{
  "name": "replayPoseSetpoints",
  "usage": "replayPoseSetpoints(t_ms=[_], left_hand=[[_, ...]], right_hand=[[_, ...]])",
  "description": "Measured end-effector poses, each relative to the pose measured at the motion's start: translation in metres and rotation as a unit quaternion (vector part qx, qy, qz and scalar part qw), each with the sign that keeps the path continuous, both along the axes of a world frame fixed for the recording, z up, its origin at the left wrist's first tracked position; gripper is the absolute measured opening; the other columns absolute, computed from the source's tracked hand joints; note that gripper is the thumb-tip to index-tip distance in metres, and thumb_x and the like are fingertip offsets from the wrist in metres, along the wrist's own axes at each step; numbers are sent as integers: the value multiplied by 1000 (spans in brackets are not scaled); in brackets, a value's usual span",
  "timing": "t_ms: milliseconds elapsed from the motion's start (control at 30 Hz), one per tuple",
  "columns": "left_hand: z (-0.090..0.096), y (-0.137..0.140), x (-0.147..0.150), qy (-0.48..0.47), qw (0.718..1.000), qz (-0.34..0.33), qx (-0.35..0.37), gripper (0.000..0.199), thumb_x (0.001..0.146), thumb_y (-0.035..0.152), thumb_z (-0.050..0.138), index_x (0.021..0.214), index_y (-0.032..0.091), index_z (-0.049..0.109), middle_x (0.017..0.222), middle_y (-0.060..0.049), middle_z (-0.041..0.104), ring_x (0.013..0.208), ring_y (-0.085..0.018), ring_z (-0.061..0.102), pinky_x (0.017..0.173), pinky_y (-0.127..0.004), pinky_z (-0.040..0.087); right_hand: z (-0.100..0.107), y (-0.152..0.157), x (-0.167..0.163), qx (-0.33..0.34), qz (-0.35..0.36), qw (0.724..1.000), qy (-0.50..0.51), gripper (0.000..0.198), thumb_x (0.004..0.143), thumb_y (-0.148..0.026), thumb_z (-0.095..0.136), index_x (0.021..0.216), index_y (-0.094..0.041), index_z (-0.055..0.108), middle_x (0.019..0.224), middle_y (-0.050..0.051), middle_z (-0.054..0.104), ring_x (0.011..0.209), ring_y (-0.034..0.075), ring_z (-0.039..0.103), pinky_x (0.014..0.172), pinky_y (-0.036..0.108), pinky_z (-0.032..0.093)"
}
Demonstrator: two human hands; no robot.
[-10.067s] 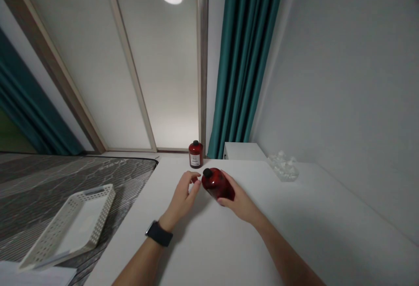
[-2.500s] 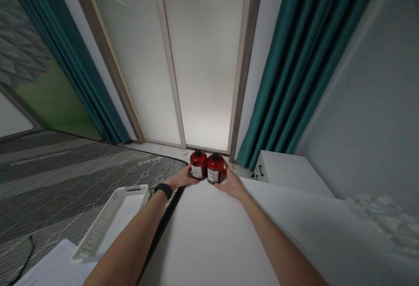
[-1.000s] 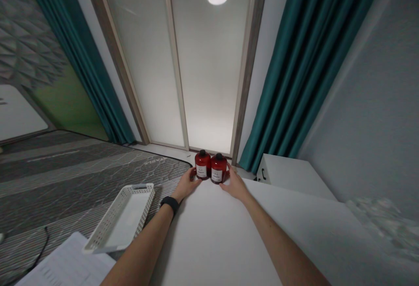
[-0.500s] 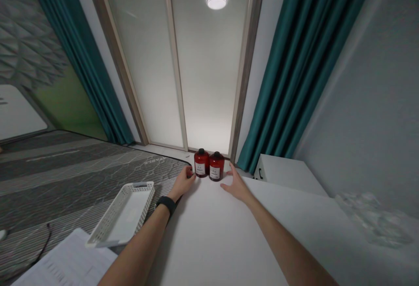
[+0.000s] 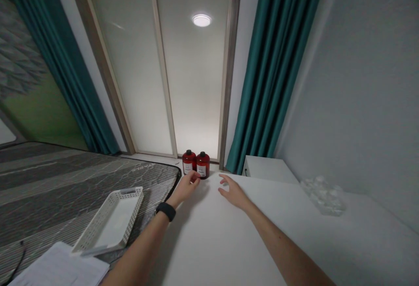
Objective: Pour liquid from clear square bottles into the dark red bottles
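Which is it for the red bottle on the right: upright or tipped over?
Upright: the red bottle stands with its black cap at the top and its base down on the white table.

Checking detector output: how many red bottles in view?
2: left bottle and right bottle, side by side at the table's far left corner; the left hand partly hides the left one. No others show.
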State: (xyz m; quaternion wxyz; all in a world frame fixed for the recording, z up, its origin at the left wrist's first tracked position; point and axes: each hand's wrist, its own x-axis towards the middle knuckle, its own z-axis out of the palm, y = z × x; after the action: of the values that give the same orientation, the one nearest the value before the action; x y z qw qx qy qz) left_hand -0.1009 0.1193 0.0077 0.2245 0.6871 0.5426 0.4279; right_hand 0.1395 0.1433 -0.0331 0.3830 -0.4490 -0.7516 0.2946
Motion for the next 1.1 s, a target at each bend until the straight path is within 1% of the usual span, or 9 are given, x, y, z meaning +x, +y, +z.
replayPoseSetpoints(t_ms=[133,300,400,533,667,767,833,1000,1100], left_hand=[[14,-13,33,30,997,-66,-5,21,87,30,54,98,16,65,82,-5,68,75,-21,64,66,-30,48],[24,-33,70,64,990,-128,0,22,90,31,51,103,18,63,81,-3,67,71,-18,63,65,-28,47],[21,-47,89,81,984,-156,1,21,91,28,50,105,19,63,83,-2,68,73,-18,64,65,-27,47],[8,-63,107,112,980,-167,7,19,91,25,51,104,19,64,82,-2,69,72,-18,64,66,-28,47],[-7,-75,115,140,978,-153,30,20,90,18,50,104,18,64,92,-7,68,84,-23,63,77,-34,49],[-14,-80,116,160,971,-169,56,26,86,13,52,109,20,63,107,-9,66,103,-25,60,93,-39,48],[-17,-81,114,182,962,-186,76,28,86,13,53,112,21,61,113,-9,64,108,-25,57,99,-42,46],[-22,-79,110,218,953,-189,87,28,88,13,52,114,21,59,114,-8,63,108,-26,57,100,-43,45],[-26,-79,111,221,953,-190,79,32,88,13,53,118,21,58,118,-9,62,110,-26,56,98,-42,46]], right_hand=[[9,-18,30,20,-16,1000,-1,38,80,-16,63,117,-21,66,98,5,72,94,21,67,95,38,51],[14,-47,64,27,-43,999,-5,31,83,-17,59,112,-21,68,91,4,73,85,20,68,85,35,53],[13,-66,77,29,-55,998,-5,31,84,-18,57,112,-21,69,90,3,73,84,19,68,84,33,53],[10,-87,83,33,-71,997,-4,30,85,-18,56,113,-20,68,89,3,73,83,19,69,81,31,53],[4,-99,83,43,-88,995,-4,30,88,-18,53,113,-19,67,89,4,74,84,19,69,82,32,54],[-1,-107,83,59,-98,993,-10,31,88,-14,50,112,-19,68,94,6,74,90,22,69,88,36,52],[-3,-113,82,73,-94,993,-19,31,87,-12,50,111,-20,69,98,7,73,95,23,67,91,39,50],[-1,-125,82,95,-73,992,-47,27,87,-10,52,101,-22,71,93,6,71,95,24,64,91,40,49],[-1,-122,85,98,-84,990,-58,28,90,-9,49,104,-21,70,97,8,71,97,24,63,91,39,49]])
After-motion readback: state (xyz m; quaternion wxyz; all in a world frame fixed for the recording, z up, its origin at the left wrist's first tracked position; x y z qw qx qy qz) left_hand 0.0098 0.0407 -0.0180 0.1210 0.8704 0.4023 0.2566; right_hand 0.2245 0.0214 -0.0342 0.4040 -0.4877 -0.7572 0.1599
